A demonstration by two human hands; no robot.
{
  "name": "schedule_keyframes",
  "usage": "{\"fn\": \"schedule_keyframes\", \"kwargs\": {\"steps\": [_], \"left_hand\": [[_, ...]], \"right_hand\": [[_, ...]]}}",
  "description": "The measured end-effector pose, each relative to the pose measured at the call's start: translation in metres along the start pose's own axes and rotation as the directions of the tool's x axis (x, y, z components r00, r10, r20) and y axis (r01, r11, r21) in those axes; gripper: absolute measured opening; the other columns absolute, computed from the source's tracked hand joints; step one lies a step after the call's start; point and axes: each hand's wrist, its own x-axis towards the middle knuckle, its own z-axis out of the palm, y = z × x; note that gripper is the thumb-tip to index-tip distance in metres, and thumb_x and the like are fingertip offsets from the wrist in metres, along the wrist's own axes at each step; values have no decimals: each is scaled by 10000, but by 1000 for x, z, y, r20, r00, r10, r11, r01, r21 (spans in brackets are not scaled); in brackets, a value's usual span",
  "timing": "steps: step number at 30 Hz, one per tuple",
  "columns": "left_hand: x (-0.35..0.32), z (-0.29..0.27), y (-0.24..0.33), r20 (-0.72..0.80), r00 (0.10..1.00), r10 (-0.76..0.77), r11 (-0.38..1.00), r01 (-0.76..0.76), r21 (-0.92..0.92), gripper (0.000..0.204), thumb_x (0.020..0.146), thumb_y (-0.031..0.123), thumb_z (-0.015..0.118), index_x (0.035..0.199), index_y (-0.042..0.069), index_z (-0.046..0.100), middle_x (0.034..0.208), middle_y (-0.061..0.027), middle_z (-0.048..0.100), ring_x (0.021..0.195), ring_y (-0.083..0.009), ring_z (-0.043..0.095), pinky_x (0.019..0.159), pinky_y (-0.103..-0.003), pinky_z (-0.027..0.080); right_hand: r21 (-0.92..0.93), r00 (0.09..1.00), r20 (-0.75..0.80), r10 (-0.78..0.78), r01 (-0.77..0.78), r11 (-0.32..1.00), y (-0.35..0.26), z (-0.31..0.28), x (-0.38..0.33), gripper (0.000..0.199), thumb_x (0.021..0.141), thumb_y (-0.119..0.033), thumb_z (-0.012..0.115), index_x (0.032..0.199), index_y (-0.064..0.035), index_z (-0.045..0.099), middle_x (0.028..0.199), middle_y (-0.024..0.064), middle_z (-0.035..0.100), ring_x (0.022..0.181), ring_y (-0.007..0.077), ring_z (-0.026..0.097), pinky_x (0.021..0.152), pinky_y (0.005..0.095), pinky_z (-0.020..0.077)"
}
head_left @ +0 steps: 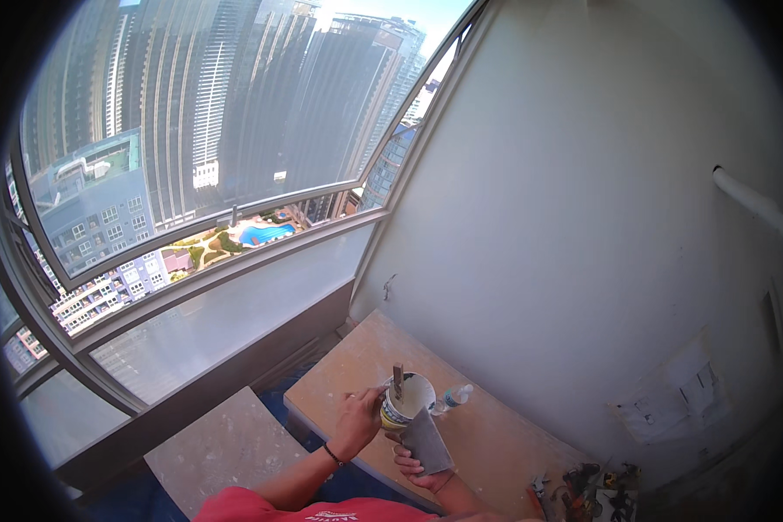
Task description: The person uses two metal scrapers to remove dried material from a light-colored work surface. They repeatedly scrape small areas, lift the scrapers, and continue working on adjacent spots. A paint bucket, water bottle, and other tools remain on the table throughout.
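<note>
My left hand [359, 423] is closed on the left side of a white bucket [384, 419], its fingertips at the rim. The bucket stands on a tan board-topped table and has a pale, creamy material [411, 404] inside. A wooden stick or handle [398, 381] rises from the bucket's far left side; its lower end is hidden. In front of the bucket, my right hand [416, 467] grips a flat grey plastering trowel [428, 444], tilted with its upper edge close to the rim. Its handle is mostly hidden.
A clear plastic bottle [458, 396] stands right of the bucket. Hand tools [587, 491] clutter the table's right end. A second board [226, 448] lies at left. Beyond are a tilted-open window [226, 217] and a pale wall [565, 217] with taped paper sheets [674, 396].
</note>
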Motion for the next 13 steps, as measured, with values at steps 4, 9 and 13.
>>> {"fn": "schedule_keyframes", "kwargs": {"steps": [4,9,13], "left_hand": [[-16,8,-3,-69,987,-147,899,104,-425,271,1075,172,654,1301,32,703,1062,-137,759,937,-240,722,851,-379,548],[-27,8,1,-175,981,87,908,-150,-390,307,1032,67,663,1336,44,704,1139,-147,758,984,-245,715,886,-352,553],[-38,-6,42,148,742,654,747,-602,-283,483,907,38,720,1379,139,697,1361,-102,703,1184,-385,679,1038,-463,529]], "right_hand": [[11,961,-4,-277,277,961,-3,2,-7,532,1095,-321,469,1462,58,532,917,81,539,678,154,491,521,253,439],[203,968,-22,-249,248,947,-19,1,-11,503,1124,-273,430,1468,94,452,945,94,479,714,175,500,572,274,500],[-166,836,-352,-421,387,907,-1,14,-12,589,1130,-368,436,1528,65,401,1027,141,527,855,234,549,657,328,574]]}}
